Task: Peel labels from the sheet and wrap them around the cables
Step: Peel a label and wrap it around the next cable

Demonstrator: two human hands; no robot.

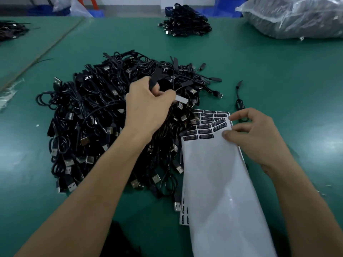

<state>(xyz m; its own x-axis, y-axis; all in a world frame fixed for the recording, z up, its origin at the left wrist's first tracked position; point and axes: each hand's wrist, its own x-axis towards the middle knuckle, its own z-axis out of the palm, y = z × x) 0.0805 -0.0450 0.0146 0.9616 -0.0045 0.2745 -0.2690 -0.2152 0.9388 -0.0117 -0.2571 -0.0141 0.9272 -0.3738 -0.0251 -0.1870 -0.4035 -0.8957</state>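
The left hand (148,106) curls round a black cable end (155,78) on the big heap of black USB cables (89,115), a small white strip (181,98) at its fingertips. The right hand (256,134) pinches the far edge of the long shiny white sheet (219,173) on the green bench (278,80) beside the heap. Its small black labels (205,125) look light, bendy and sticky, best lifted by a corner; their writing is too tiny to read.

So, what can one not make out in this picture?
Print on the black labels: too small, head view.
Lower end of the label sheet: cut off by bottom edge.
Middle of the cable pile: hidden by the left hand.
Contents of the plastic bag: blurred by film.
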